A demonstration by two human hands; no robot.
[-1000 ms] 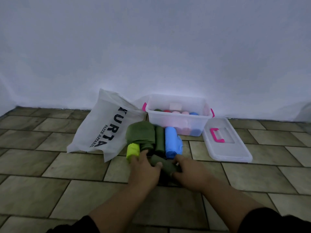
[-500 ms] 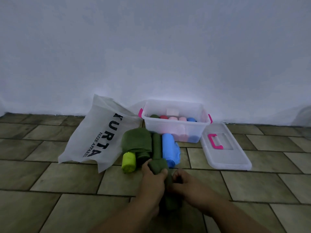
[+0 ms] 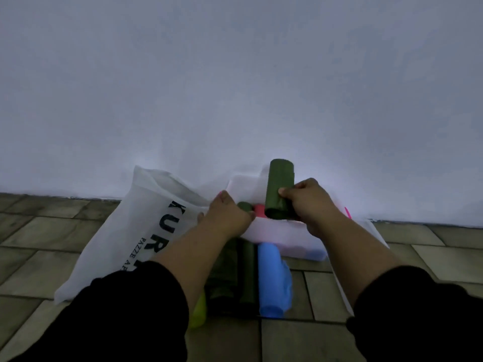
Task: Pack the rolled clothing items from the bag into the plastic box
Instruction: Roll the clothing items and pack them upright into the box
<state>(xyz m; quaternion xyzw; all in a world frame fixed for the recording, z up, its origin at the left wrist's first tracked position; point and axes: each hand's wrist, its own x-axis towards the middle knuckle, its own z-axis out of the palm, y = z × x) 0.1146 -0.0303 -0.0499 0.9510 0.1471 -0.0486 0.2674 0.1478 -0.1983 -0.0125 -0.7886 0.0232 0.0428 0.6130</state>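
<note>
The right hand (image 3: pixel 311 205), just right of the frame's centre, has its fingers and thumb curled round a dark green rolled garment (image 3: pixel 279 189). It holds the roll nearly upright above the clear plastic box (image 3: pixel 274 233), and the roll's lower end is level with the box's near rim. The left hand (image 3: pixel 227 215), centre-left, lies back-up against the box's left end. Its fingers point away and down, and it is not clear whether they grip the rim or only rest there. Both forearms come out of black sleeves at the bottom of the frame.

Between the two hands, inside the box, the ends of another green roll (image 3: pixel 244 206) and a red roll (image 3: pixel 260 210) show. A pink handle (image 3: pixel 347 212) sticks out at the box's right end.

Below the box, on the tiled floor (image 3: pixel 39 231), a blue roll (image 3: pixel 271 278) lies beside dark green rolls (image 3: pixel 245 273). A yellow-green roll (image 3: pixel 198 313) peeks out by the left sleeve. A white printed bag (image 3: pixel 146 218) slumps left of the box, against a pale wall (image 3: pixel 235 74).
</note>
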